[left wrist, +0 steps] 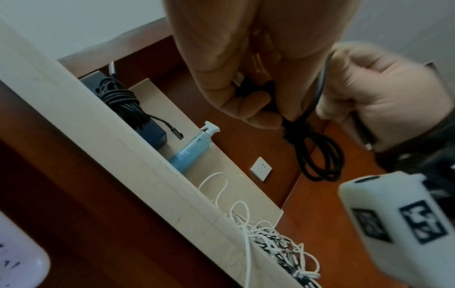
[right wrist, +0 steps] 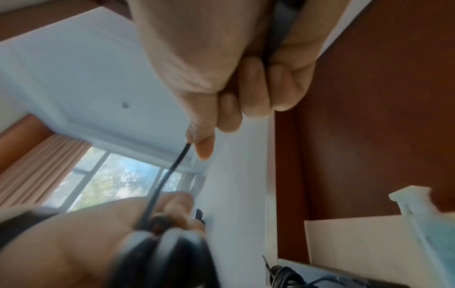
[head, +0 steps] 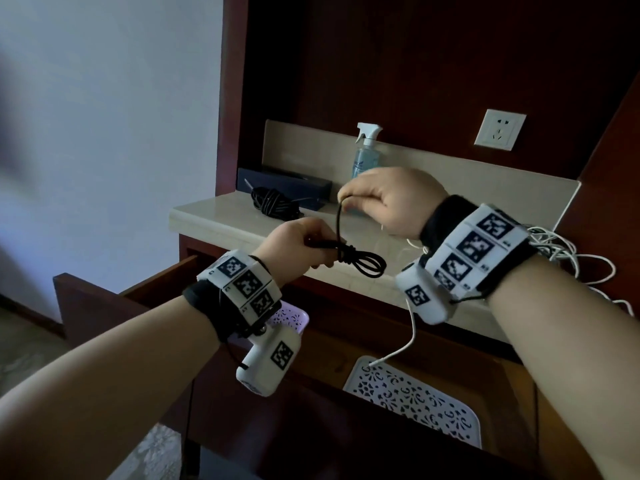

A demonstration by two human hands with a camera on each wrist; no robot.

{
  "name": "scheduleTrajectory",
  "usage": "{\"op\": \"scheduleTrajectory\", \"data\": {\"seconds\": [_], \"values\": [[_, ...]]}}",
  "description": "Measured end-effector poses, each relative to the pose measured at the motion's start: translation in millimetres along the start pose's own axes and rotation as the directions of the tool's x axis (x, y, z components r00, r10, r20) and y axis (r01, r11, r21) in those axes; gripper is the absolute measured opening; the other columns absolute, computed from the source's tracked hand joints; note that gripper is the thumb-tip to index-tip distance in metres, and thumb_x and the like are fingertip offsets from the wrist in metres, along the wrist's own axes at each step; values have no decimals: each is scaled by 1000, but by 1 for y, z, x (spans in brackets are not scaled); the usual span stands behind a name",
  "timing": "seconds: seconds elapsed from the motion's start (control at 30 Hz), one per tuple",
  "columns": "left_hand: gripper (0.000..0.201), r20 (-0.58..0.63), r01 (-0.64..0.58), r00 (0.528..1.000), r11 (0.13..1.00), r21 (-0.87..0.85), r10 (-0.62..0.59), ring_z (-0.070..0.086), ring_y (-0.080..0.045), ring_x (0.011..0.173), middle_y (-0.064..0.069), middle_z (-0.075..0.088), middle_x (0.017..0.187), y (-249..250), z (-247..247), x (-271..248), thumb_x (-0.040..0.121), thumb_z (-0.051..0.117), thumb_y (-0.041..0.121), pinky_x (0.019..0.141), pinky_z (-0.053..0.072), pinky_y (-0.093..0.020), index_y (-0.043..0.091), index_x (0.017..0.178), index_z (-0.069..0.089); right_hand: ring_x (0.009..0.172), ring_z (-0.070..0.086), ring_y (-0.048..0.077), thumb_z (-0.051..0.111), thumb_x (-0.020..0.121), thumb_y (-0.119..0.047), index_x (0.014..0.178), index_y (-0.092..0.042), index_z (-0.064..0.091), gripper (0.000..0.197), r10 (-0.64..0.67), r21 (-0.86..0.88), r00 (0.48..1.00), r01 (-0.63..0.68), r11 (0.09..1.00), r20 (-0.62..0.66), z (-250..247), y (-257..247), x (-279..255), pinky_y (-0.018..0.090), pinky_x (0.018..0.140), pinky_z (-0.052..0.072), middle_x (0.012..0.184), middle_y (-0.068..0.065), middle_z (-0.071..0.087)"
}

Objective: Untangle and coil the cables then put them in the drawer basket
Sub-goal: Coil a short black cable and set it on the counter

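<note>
Both hands (head: 301,244) gripping black cable (head: 360,261)

Lighting dim and cool throughout; no lamp visible. Daylight enters through a window (right wrist: 118,181) seen in the right wrist view, overexposed and smeared. Head view: upper cabinet recess nearly black, faint sheen on the desk (head: 214,216), left edge blurred, straight lines bowed toward the borders. Both wrist views are soft; the nearest fingers (left wrist: 251,105) and the black cable (right wrist: 169,259) are badly out of focus. Motion blur on the right hand (left wrist: 374,93).
</note>
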State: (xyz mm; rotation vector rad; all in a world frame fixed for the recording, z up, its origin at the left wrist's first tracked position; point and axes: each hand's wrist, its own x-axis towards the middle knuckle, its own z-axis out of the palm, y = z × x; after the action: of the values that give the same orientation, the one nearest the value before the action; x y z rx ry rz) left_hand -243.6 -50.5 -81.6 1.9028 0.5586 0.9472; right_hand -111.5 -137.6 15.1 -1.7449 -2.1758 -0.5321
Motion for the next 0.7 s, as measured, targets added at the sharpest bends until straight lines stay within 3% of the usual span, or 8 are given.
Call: {"op": "scheduleTrajectory", "data": {"seconds": [0.1,0.2,0.3,0.4,0.47,0.57,0.63,0.7], "values": [[24,36,-39,998,993,-109,43,54,-5,57,6,64,63,5,0,-6,81,67,-3,58,44,-19,18,72,58,95,57,16,55,92,-23,102,-19,69,18,116,141,993,-110,984,-35,4,17,-4,32,87,43,94,-6,64],[26,43,-65,996,963,-262,79,56,-10,58,5,63,61,9,-1,-10,81,64,-8,56,44,-19,14,72,53,93,59,8,55,92,-18,94,-15,70,15,193,356,980,-161,921,-55,14,36,-12,27,90,43,90,-12,64],[26,83,-46,992,886,-462,95,58,-10,53,2,61,58,16,-1,-11,80,58,-14,49,44,-16,9,73,47,77,55,-11,49,95,-16,80,-23,64,22,206,480,977,-206,853,53,35,42,-19,15,77,39,74,-24,62],[25,73,-38,992,809,-586,100,57,-13,51,-2,60,59,24,2,-10,76,59,-11,46,42,-16,11,69,48,56,51,-6,46,94,-6,75,-23,56,28,172,595,966,-254,763,192,59,31,-24,10,61,37,57,-18,59],[29,-2,-38,999,761,-647,49,56,-12,49,-3,59,59,24,2,-5,79,56,-14,46,42,-15,10,69,44,58,49,-1,37,100,-20,82,-23,56,26,186,431,937,-305,849,297,70,15,-28,17,60,38,62,-11,54],[32,-114,-52,993,831,-553,-14,54,-11,50,-8,56,67,17,4,2,81,57,-15,48,41,-15,11,69,42,80,52,17,26,101,-37,108,-21,52,32,198,5,869,-225,974,453,74,-7,-32,31,74,40,86,-1,55],[33,-164,-48,986,882,-468,-34,54,-7,49,-7,55,67,10,7,3,81,59,-14,48,41,-14,11,69,43,76,47,19,25,101,-37,114,-17,47,33,129,-239,884,-20,971,449,69,-20,-36,32,68,37,79,-1,51],[31,-200,-46,979,939,-340,-24,53,-1,46,-5,56,67,2,11,5,81,62,-11,49,42,-13,12,69,46,74,49,24,27,102,-35,114,-14,48,32,61,-414,908,128,901,415,63,-28,-38,31,61,32,84,2,57]]}}
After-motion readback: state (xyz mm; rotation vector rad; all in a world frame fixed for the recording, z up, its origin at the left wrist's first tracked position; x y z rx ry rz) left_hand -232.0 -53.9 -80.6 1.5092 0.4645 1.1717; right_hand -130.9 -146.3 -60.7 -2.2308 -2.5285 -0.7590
